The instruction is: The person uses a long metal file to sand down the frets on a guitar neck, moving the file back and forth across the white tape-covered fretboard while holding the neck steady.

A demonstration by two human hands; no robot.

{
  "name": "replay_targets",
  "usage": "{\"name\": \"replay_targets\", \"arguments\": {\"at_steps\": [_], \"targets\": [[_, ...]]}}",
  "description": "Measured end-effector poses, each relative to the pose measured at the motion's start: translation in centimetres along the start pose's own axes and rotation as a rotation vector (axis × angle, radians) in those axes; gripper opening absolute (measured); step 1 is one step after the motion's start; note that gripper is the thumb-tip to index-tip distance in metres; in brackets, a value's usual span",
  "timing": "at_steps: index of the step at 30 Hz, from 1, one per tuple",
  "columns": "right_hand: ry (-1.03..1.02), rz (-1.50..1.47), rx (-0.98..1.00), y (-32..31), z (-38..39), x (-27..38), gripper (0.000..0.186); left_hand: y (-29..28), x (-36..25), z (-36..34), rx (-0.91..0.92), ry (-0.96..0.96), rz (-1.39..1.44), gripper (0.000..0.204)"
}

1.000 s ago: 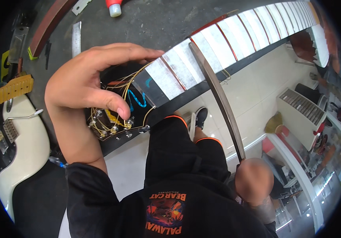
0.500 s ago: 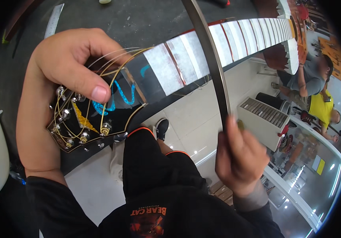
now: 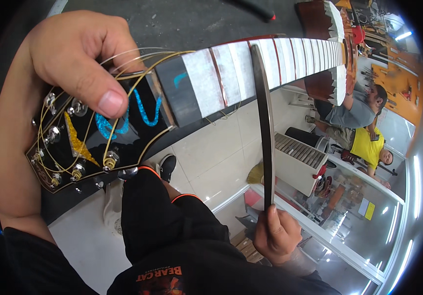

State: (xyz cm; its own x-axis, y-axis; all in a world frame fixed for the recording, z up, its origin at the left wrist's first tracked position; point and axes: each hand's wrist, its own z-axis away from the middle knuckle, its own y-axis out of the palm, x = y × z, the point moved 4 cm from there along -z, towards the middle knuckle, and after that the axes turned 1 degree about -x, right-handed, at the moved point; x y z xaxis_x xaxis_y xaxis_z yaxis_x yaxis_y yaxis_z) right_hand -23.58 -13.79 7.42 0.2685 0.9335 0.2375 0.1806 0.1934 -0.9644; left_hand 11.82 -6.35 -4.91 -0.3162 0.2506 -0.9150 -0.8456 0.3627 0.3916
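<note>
The left hand (image 3: 81,64) grips a glossy black headstock (image 3: 95,142), thumb on its face, among thin, loosely curling strings (image 3: 172,55). Rightward runs the long guitar neck (image 3: 218,76), banded with matte white tape (image 3: 201,83). A slim, dark metal file (image 3: 265,123) reaches over it, its lower end clasped in the right hand (image 3: 278,233).

Left hand (image 3: 81,61) holds the black guitar headstock (image 3: 140,110) at left, thumb over its face. Right hand (image 3: 279,234), nearer, grips a long dark file (image 3: 266,132), far end over the white-taped neck (image 3: 238,71). Far right: two people (image 3: 351,115), one in yellow.
</note>
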Motion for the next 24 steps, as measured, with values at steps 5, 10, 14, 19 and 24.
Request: {"name": "replay_targets", "arguments": {"at_steps": [5,10,14,19,24], "targets": [[0.019,0.05,0.024,1.2,-8.5,1.0,0.049,0.3,-0.2,0.2,-0.022,-0.026,0.008,0.032],[0.004,0.028,0.02,1.6,-8.9,0.7,0.053,-0.1,0.7,0.6,0.023,-0.075,0.102,0.034],[0.056,0.049,0.071,-0.3,-0.6,-0.5,0.053,-1.0,0.7,-1.4,0.095,-0.025,0.022,0.033],[0.021,-0.006,0.078,0.1,0.4,-0.2,0.056,0.1,0.0,0.5,0.008,-0.01,0.088,0.033],[-0.023,0.019,-0.011,1.4,-5.9,-0.6,0.053,-0.4,0.8,0.2,0.032,-0.075,0.075,0.037]]}}
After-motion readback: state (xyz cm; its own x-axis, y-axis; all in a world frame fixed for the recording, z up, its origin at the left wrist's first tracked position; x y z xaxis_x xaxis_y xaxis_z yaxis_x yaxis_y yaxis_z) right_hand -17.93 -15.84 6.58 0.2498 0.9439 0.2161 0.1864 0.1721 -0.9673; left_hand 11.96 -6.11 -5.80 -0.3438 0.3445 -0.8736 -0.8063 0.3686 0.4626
